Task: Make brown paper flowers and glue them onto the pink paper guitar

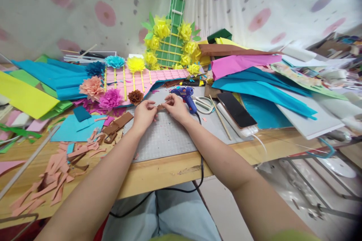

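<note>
My left hand (144,114) and my right hand (176,107) meet over a grey cutting mat (166,135), both pinching a small brown paper strip (161,107) held between their fingertips. A finished brown paper flower (135,96) sits just beyond my left hand. A blue glue gun (185,96) lies right behind my right hand, with its black cord running off the table edge.
Paper flowers in peach (91,87), magenta (110,99), teal and yellow lie by a pink strip. A green ladder-like piece with yellow flowers (172,41) stands behind. Scissors (204,104), a stick and a phone (236,110) lie right; paper scraps (60,165) left.
</note>
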`<state>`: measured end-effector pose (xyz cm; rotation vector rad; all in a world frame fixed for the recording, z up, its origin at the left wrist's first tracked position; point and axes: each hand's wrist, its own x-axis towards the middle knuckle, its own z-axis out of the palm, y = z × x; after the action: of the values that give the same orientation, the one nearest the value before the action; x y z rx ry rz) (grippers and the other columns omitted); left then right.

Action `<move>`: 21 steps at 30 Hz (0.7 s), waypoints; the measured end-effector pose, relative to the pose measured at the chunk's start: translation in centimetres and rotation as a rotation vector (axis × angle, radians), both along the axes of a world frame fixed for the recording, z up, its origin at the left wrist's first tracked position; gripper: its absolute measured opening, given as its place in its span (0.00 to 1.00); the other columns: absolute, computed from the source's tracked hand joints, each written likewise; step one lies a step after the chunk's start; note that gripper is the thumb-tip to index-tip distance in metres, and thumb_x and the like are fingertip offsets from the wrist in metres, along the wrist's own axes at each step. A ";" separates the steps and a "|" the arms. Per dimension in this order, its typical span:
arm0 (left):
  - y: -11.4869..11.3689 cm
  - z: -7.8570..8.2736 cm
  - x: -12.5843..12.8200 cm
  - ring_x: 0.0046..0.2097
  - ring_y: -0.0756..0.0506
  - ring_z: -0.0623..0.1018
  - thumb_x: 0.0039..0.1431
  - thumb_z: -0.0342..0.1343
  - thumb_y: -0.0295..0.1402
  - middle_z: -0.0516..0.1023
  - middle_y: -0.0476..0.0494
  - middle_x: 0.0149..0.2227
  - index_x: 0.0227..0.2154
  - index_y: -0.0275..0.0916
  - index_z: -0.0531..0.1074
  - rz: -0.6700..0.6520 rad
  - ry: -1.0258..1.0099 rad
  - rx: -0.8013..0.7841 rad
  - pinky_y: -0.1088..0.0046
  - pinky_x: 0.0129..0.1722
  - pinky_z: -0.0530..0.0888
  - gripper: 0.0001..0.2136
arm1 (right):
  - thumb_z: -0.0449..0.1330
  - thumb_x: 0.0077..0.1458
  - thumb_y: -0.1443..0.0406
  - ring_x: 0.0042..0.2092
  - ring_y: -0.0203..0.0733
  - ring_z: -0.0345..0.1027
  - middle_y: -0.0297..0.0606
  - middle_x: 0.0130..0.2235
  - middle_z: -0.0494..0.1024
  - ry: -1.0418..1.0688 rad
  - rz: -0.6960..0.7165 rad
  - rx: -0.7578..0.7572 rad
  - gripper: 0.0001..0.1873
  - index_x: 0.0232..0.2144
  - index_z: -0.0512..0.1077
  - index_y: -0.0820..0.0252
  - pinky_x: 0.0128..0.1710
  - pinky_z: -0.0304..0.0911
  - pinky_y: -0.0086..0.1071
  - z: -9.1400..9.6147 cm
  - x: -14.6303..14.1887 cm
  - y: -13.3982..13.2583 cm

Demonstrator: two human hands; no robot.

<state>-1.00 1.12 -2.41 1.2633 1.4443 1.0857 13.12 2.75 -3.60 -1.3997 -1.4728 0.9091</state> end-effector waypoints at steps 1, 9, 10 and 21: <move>-0.1 0.0 -0.1 0.19 0.53 0.71 0.46 0.56 0.25 0.75 0.47 0.27 0.36 0.35 0.71 0.001 0.062 0.021 0.78 0.16 0.66 0.12 | 0.60 0.47 0.66 0.31 0.34 0.69 0.28 0.27 0.72 -0.004 -0.007 0.014 0.10 0.32 0.62 0.56 0.35 0.65 0.32 0.2 -0.1 -0.1; -0.7 0.4 0.1 0.24 0.51 0.73 0.46 0.55 0.25 0.78 0.44 0.34 0.36 0.38 0.75 0.059 0.244 0.231 0.76 0.25 0.69 0.12 | 0.60 0.46 0.64 0.32 0.34 0.68 0.29 0.28 0.71 0.081 -0.020 0.064 0.10 0.31 0.63 0.57 0.34 0.65 0.30 0.4 -0.3 -0.2; -0.7 0.4 0.3 0.22 0.53 0.71 0.47 0.55 0.27 0.78 0.44 0.36 0.38 0.38 0.74 0.067 0.203 0.215 0.77 0.22 0.68 0.12 | 0.60 0.46 0.64 0.31 0.34 0.67 0.29 0.28 0.71 0.101 -0.016 0.052 0.10 0.31 0.63 0.56 0.32 0.65 0.29 0.3 -0.3 -0.1; -0.9 0.4 1.0 0.18 0.56 0.67 0.46 0.61 0.33 0.74 0.49 0.27 0.28 0.34 0.71 -0.009 -0.165 0.091 0.82 0.12 0.60 0.09 | 0.62 0.43 0.59 0.27 0.31 0.64 0.28 0.27 0.69 0.241 0.056 0.006 0.14 0.30 0.62 0.57 0.24 0.60 0.26 0.0 -0.4 0.1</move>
<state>0.00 0.25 -2.04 1.2124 1.2769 1.2317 12.70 2.81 -3.55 -1.2031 -1.3353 1.0682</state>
